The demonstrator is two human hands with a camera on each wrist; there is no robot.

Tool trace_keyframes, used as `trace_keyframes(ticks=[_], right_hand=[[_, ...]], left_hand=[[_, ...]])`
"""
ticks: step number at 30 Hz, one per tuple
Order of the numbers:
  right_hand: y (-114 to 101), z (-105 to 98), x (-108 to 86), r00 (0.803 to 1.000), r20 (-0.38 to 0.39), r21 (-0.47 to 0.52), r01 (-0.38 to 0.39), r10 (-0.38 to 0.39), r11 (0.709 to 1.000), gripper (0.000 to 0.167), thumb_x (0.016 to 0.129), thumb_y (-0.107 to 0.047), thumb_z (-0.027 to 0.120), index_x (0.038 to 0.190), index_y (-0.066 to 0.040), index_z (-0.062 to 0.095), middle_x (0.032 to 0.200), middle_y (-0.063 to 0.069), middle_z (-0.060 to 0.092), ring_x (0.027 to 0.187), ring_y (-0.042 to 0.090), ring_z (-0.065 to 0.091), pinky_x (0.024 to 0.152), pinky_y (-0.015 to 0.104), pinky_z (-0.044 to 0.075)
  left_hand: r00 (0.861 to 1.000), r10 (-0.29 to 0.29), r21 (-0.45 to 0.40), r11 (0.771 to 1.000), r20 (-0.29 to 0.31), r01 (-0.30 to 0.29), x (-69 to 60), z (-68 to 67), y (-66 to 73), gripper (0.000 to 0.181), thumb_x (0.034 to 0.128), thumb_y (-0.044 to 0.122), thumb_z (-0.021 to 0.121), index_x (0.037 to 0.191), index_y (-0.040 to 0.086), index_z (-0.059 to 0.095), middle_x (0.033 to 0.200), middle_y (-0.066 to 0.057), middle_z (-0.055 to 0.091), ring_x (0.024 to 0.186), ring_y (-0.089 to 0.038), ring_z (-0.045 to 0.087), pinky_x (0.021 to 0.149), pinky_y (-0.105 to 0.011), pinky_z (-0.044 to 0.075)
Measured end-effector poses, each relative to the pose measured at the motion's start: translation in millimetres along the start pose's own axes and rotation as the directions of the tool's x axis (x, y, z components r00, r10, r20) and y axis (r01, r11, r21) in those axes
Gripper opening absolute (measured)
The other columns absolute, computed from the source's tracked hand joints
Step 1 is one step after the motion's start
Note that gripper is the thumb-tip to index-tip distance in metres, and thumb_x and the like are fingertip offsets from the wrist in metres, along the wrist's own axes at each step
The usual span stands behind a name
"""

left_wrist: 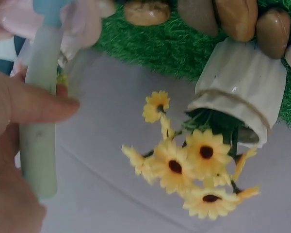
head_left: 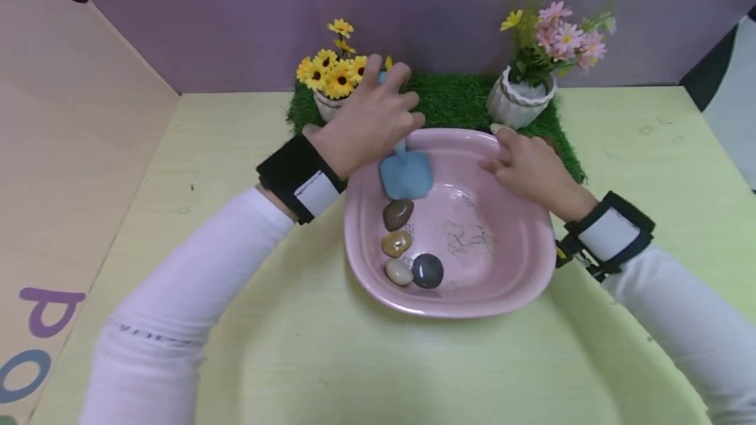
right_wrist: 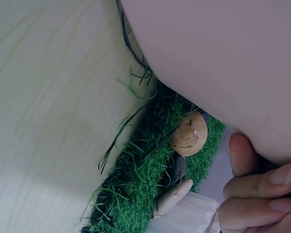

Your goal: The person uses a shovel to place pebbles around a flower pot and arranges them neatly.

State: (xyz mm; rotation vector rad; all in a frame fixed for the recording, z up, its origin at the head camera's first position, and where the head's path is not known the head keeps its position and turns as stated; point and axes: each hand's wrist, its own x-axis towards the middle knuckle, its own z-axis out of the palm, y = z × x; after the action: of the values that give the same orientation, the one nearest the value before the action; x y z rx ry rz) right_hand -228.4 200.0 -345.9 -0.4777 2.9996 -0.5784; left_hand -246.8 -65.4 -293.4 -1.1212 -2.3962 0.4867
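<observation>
My left hand point(head_left: 378, 117) grips the pale handle point(left_wrist: 41, 116) of a small blue shovel point(head_left: 407, 174). Its flat blade hangs inside the far left part of a pink basin point(head_left: 451, 307), just above a dark brown stone point(head_left: 398, 214). Below that in the basin lie a yellow-brown stone point(head_left: 396, 243), a cream stone point(head_left: 399, 272) and a dark grey stone point(head_left: 428, 271). With thumb inside and fingers outside, my right hand point(head_left: 531, 166) holds the basin's far right rim. In the right wrist view, curled fingers point(right_wrist: 257, 189) show beside the basin's outer wall point(right_wrist: 223, 63).
Behind the basin, a strip of artificial grass point(head_left: 451, 100) bears a white pot with yellow flowers point(head_left: 339, 77) and another pot point(head_left: 516, 100) with pink flowers. Several stones point(left_wrist: 237, 17) line the grass. A purple backdrop point(head_left: 236, 25) stands behind the pale wood table point(head_left: 295, 359).
</observation>
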Motion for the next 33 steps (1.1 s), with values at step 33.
trace_keyframes(ticks=[33], right_hand=[[1.3,-1.0,1.6,1.0,0.008,-0.009,-0.004,0.005,1.0,0.027,0.095,-0.028,0.063,0.101,-0.005,0.05,0.062,0.006,0.046,0.059,0.026,0.056,0.052,0.035,0.042]], left_hand=[[0.872,0.244,-0.474,0.881,0.425,-0.015,-8.0,-2.0,11.0,0.024,0.0929,0.002,0.058,0.084,0.021,0.068,0.098,0.001,0.072,0.105,-0.026,0.048,0.092,-0.047,0.025]])
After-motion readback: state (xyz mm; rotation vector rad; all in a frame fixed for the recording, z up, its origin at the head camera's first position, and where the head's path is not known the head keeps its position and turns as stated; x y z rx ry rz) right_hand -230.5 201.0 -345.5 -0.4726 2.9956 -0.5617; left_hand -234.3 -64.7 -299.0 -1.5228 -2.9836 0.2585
